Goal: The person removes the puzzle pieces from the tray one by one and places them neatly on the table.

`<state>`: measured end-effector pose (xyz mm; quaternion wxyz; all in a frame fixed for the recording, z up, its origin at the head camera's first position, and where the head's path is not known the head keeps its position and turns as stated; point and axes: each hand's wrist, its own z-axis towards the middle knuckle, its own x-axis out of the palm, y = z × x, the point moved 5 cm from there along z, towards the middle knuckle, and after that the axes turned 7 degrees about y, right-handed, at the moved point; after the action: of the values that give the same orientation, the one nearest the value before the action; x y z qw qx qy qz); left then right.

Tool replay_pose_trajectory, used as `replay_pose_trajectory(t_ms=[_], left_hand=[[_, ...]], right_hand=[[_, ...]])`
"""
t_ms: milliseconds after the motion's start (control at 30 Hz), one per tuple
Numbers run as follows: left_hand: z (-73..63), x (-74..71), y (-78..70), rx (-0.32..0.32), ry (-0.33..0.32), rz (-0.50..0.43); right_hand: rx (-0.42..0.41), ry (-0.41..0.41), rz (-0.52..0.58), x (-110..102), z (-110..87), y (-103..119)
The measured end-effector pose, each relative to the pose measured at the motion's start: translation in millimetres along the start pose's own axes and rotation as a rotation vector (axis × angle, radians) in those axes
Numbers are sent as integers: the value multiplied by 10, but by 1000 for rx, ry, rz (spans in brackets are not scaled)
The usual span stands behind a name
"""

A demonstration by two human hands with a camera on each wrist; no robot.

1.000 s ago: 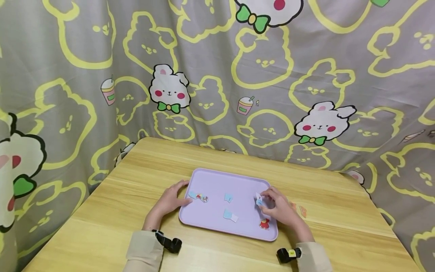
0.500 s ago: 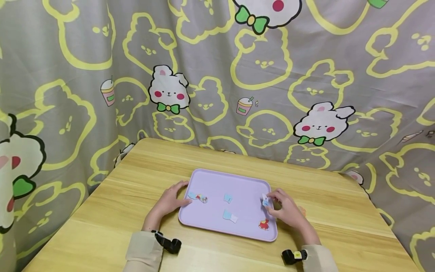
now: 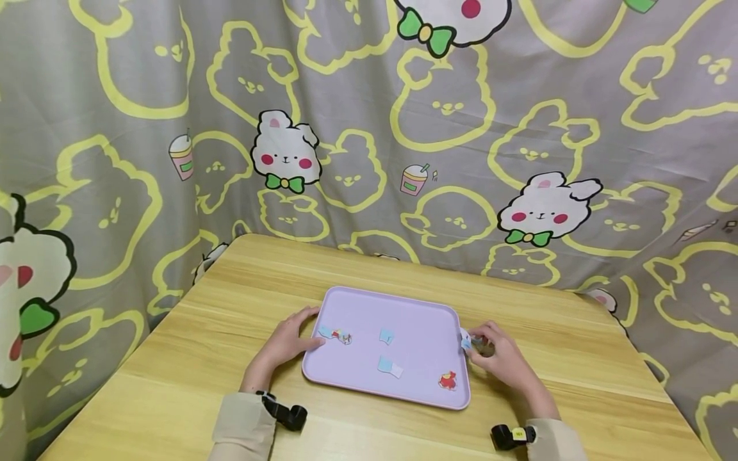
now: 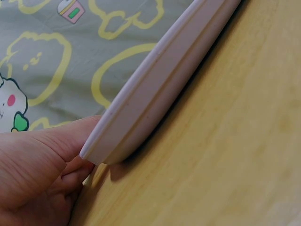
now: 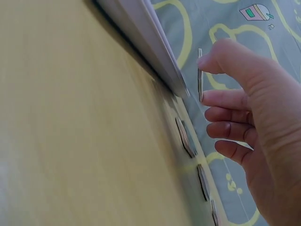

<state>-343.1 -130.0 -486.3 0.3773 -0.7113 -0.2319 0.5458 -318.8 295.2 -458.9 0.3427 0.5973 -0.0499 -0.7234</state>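
My left hand [image 3: 287, 339] grips the left end of a lilac tray [image 3: 398, 314], thumb over the rim. In the left wrist view the other fingers curl beside the tray's outer wall [image 4: 136, 108]. My right hand [image 3: 501, 355] pinches a thin blue-and-white puzzle piece [image 3: 465, 340] between thumb and index finger, at the tray's right rim. Seen edge-on in the right wrist view, the held piece [image 5: 200, 77] stands upright, with the remaining fingers loosely curled. A red puzzle piece [image 3: 448, 380] lies in the tray's near right corner.
Inside the tray are joined colourful pieces [image 3: 337, 334] at the left, a blue piece [image 3: 387, 336] mid-tray and a blue-and-white pair [image 3: 391, 366] below. Beside the tray, flat pieces [image 5: 186, 137] lie on the wooden table [image 3: 576, 358]. A patterned curtain [image 3: 357, 128] hangs behind.
My right hand has carried the pinched piece rightward, from over the tray to its right rim. It now covers the orange pieces on the table. My left hand has stayed put.
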Motion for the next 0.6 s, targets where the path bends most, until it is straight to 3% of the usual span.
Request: replay_pose_trajectory(t_ms=[333,600], left_hand=[[9,3,11,2,-2,0],[16,1,15,0,-1,-1]], right_hand=[[66,25,-41,-83,-71,-105],[48,14,-57,-149,-147,-191]])
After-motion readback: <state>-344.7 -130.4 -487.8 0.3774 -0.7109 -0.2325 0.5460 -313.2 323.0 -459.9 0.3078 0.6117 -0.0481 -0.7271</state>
